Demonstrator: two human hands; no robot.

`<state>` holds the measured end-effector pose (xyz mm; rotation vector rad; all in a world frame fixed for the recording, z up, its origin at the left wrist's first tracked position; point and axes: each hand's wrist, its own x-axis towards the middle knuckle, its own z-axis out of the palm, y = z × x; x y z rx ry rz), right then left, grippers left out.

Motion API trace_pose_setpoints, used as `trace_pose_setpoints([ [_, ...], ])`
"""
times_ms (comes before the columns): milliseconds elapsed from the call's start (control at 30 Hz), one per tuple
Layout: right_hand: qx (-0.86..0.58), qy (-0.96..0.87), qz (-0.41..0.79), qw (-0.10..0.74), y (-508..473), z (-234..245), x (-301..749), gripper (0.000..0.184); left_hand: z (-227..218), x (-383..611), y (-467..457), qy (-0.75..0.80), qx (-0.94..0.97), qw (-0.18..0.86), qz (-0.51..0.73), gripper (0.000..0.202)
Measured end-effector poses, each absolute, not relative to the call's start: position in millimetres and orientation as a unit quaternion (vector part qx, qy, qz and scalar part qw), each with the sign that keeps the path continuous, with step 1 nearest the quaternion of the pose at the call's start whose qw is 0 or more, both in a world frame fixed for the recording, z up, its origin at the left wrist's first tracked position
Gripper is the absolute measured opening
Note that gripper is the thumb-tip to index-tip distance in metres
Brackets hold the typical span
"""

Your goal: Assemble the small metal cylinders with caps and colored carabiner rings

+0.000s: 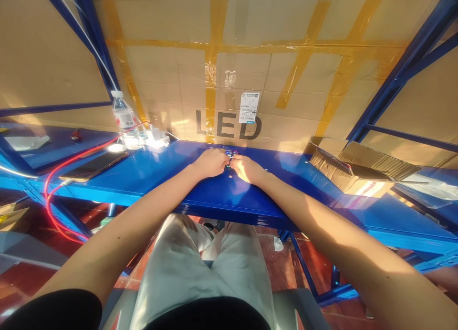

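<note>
Both my hands rest on the blue metal shelf (161, 172) in front of me, close together. My left hand (212, 163) is closed, its fingers curled round a small dark object (229, 155) with coloured bits. My right hand (246, 169) is closed too and pinches the same small object from the right side. The object is too small to name, and most of it is hidden by my fingers. A few tiny pale specks (266, 169) lie on the shelf beside my right hand.
A plastic water bottle (123, 116) stands at the back left, beside a white charger (157, 138). A phone (93, 166) lies flat with a red cable (64, 167) looping off the edge. An open cardboard box (361, 170) sits right. A taped cardboard wall marked LED (229, 124) closes the back.
</note>
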<state>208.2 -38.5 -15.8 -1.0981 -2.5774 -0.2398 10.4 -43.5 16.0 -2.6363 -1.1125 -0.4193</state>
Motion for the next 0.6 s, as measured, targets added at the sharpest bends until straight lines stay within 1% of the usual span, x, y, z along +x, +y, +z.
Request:
trace_pose_setpoints([
  [200, -0.383, -0.905, -0.056, 0.176, -33.9, -16.9, 209.6, 0.027, 21.5, 18.2, -50.5, -0.385, -0.905, 0.138, -0.115, 0.026],
  [333, -0.398, -0.897, -0.046, 0.188, -33.4, -16.7, 209.9, 0.026, 21.4, 19.5, -50.4, -0.383, -0.908, 0.133, -0.110, 0.027],
  [467, -0.411, -0.887, -0.034, 0.209, -34.7, -16.2, 208.8, 0.025, 20.3, 17.9, -45.7, -0.372, -0.909, 0.099, -0.156, 0.028],
  [600, -0.421, -0.882, -0.027, 0.209, -36.3, -15.2, 207.4, 0.025, 19.0, 17.0, -39.0, -0.347, -0.916, 0.067, -0.191, 0.028],
])
